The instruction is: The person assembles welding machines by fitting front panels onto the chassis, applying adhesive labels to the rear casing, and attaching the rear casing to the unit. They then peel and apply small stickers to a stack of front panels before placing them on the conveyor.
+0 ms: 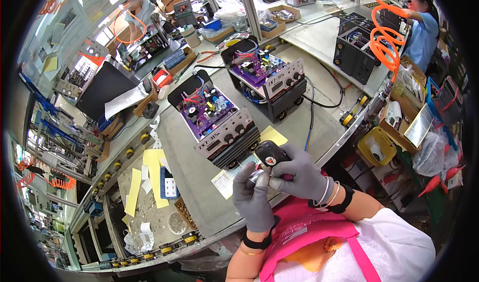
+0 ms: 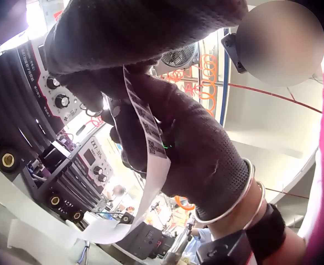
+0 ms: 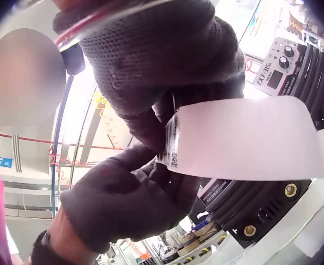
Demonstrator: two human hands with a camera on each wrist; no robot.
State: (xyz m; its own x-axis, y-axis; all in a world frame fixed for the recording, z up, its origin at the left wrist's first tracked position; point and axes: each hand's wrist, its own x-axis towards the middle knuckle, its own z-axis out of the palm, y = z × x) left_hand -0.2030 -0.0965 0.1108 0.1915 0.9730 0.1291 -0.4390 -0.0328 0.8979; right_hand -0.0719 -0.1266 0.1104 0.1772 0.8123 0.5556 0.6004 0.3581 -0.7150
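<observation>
My left hand (image 1: 253, 197) pinches a white strip of barcode labels (image 2: 151, 130), its fingers meeting those of my right hand. In the right wrist view the strip's white backing (image 3: 245, 138) curves away from the fingertips. Gripped in my right hand (image 1: 305, 175) is a black rounded piece (image 1: 270, 152) bearing a red triangle mark; its underside is hidden. Both hands wear grey gloves and are held close together above the table's near edge. Just beyond them stands an open machine (image 1: 214, 117), marked ZX7-315, with a purple circuit board.
A second open machine (image 1: 269, 77) stands behind the first, trailing black cables. To the left lie yellow paper strips (image 1: 155, 177) and a blue tray (image 1: 168, 182) with triangle stickers. A yellow bin (image 1: 376, 146) and boxes are at the right. Orange coiled hoses (image 1: 386, 32) hang overhead.
</observation>
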